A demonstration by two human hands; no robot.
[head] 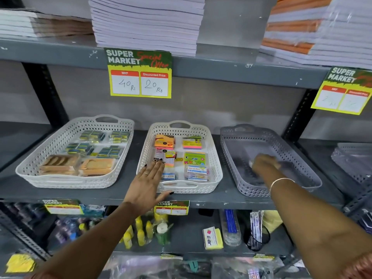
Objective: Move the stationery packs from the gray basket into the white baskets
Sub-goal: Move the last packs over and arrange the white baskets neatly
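Observation:
The gray basket point(239, 135) sits at the right of the shelf, and no packs show in its visible part. My right hand point(263, 164) reaches down inside it, blurred, so I cannot tell whether it holds anything. The middle white basket point(215, 170) holds sticky-note and clip packs point(192, 142). My left hand point(148, 182) lies flat and open over its front left corner, fingers spread. The left white basket point(30, 168) holds yellow-blue small packs point(91, 135) and tan packs point(60, 163).
A gray shelf point(201, 200) carries the baskets; another gray basket point(354, 158) sits at the far right. Paper stacks point(147, 23) fill the shelf above, with price signs point(140, 74) hanging from its edge. Glue bottles point(138, 232) and other goods fill the shelf below.

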